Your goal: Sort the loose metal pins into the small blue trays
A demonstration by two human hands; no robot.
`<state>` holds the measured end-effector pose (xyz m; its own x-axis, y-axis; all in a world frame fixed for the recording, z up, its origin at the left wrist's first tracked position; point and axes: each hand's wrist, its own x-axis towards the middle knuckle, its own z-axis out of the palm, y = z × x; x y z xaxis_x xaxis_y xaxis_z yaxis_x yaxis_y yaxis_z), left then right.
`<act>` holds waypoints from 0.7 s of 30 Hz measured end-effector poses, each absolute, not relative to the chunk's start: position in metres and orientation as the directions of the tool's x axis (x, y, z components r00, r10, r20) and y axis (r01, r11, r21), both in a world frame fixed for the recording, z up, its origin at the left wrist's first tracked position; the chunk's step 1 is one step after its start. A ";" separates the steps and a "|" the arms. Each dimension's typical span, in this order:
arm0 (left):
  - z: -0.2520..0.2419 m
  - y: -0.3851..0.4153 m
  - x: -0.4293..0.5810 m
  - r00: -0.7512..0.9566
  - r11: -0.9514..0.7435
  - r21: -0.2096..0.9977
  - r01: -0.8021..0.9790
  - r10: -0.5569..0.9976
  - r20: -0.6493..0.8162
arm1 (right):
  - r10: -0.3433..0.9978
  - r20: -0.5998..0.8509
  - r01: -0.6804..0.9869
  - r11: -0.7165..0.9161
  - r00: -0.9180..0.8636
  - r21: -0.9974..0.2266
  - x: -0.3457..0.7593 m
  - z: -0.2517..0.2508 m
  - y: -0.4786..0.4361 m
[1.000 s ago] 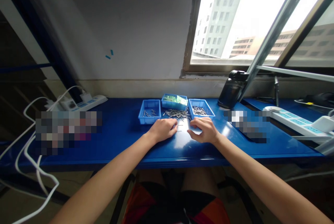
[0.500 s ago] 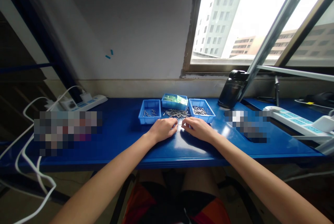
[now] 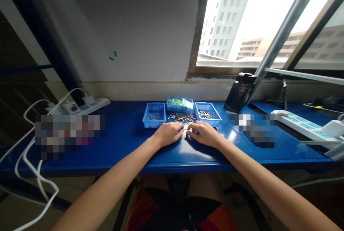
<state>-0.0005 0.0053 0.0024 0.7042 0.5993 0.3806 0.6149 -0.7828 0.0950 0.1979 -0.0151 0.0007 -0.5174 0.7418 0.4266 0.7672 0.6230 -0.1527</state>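
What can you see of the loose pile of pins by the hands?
The pile of pins is a loose, flat scatter of thin, silvery, metal-looking pieces lying criss-cross on the blue table. It sits between the left tray and right tray, in front of the middle tray. The left hand and right hand rest at its near edge; whether they touch it is unclear.

Glossy blue table; shiny metal pins; smooth blue plastic trays; matt grey wall.
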 end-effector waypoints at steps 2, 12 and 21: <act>0.003 0.005 0.000 0.706 -0.784 0.092 0.614 0.598 0.380 | 0.755 0.420 0.784 0.604 -0.504 -0.145 0.198 0.001 -0.016; 0.005 0.003 -0.001 0.701 -0.780 0.090 0.620 0.602 0.382 | 0.778 0.372 0.797 0.587 -0.506 -0.142 0.198 0.003 -0.015; 0.008 0.002 0.001 0.690 -0.774 0.112 0.623 0.611 0.387 | 0.801 0.361 0.818 0.555 -0.478 -0.150 0.199 0.003 -0.015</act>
<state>0.0009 0.0021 0.0080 0.6904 0.6115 0.3866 0.6229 -0.7742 0.1122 0.1989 -0.0148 0.0030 -0.4776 0.8010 0.3609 0.8181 0.5552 -0.1496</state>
